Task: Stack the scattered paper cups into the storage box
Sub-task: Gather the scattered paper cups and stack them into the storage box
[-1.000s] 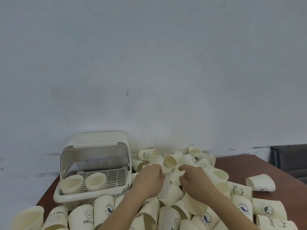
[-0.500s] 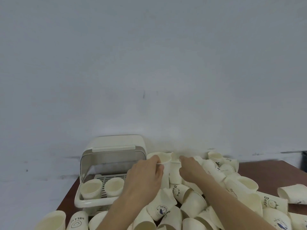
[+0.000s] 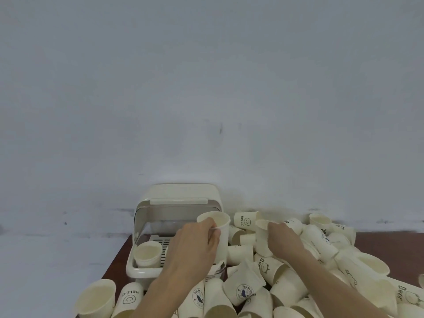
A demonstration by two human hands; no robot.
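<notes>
While the left hand point(image 3: 195, 245) grips an upright paper cup point(image 3: 218, 228) over the storage box point(image 3: 179, 198), the right hand point(image 3: 283, 237) holds a second cup point(image 3: 261, 237) at 3 o'clock. One cup point(image 3: 146, 253) stands inside. Loose cups point(image 3: 243, 288) cover the brown table point(image 3: 385, 244), against a white wall point(image 3: 206, 88) at 12 o'clock.

Both forearms bare, left hand point(image 3: 195, 246) and right hand point(image 3: 283, 239) ungloved.
</notes>
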